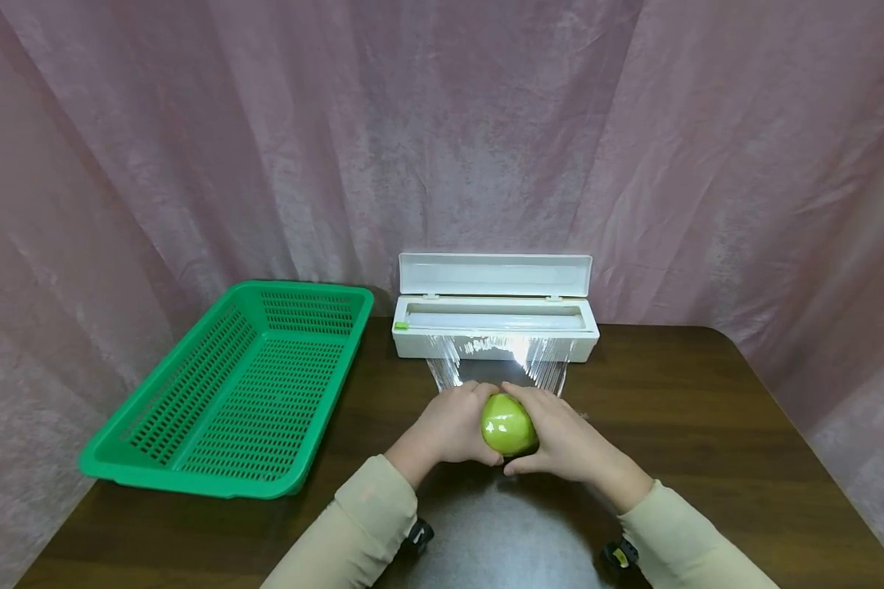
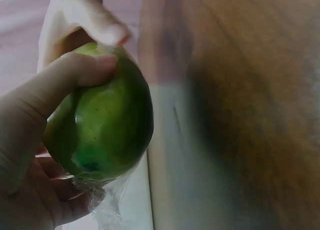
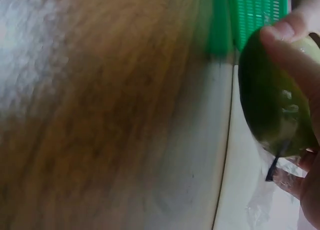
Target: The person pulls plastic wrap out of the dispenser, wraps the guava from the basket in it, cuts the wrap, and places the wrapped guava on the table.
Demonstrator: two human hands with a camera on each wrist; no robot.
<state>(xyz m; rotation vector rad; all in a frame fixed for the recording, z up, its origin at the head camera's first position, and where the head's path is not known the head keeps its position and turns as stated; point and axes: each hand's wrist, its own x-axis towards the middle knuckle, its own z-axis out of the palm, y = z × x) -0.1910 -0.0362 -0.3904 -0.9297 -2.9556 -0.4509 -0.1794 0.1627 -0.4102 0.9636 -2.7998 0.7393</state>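
Note:
A green apple (image 1: 509, 424) is held between both hands, above the table. My left hand (image 1: 451, 424) grips its left side, thumb across the skin in the left wrist view. My right hand (image 1: 564, 433) grips the right side, and both sets of fingertips nearly meet around it. Clear plastic wrap (image 1: 497, 352) runs from the white dispenser box (image 1: 495, 347) down to the hands. Crumpled film (image 2: 107, 202) clings to the apple's far end in the left wrist view. A dark stem (image 3: 272, 169) shows at that end in the right wrist view.
The dispenser's lid (image 1: 495, 274) stands raised at the back, against a pink curtain (image 1: 442, 131). To the left lies a green plastic basket (image 1: 224, 487), slotted and shallow. Everything sits on a dark brown wooden table (image 1: 707, 425).

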